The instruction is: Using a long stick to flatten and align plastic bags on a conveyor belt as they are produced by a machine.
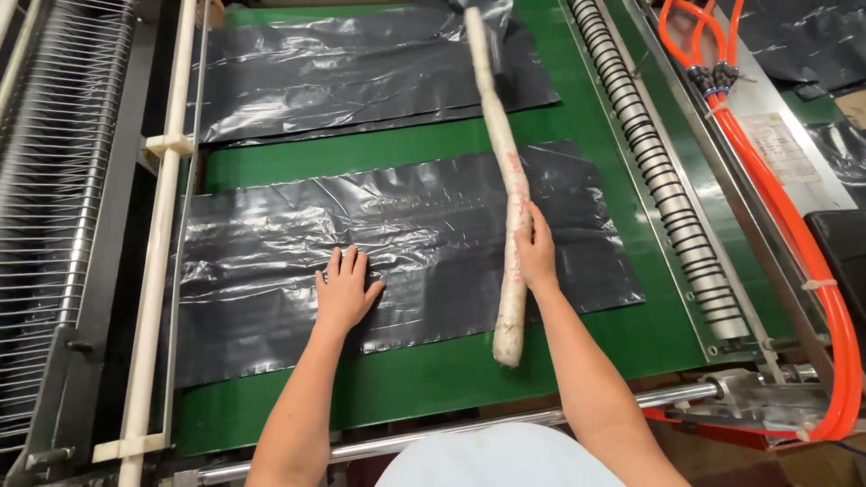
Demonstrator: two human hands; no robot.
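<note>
Left hand point(345, 289) rests flat, fingers spread, on the near black plastic bag stack point(397, 261) lying on the green tabletop point(433, 379), while the right hand point(536, 254) has its grip clamped on a long pale stick point(505, 180) laid across that stack, with 1 further bag stack point(361, 72) beyond and orange hoses point(794, 225) at right.

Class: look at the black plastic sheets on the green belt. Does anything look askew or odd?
Yes. The long white rod lies slanted across both black sheets, held by the right hand. The near sheet is wrinkled, with the left hand flat on it.
</note>
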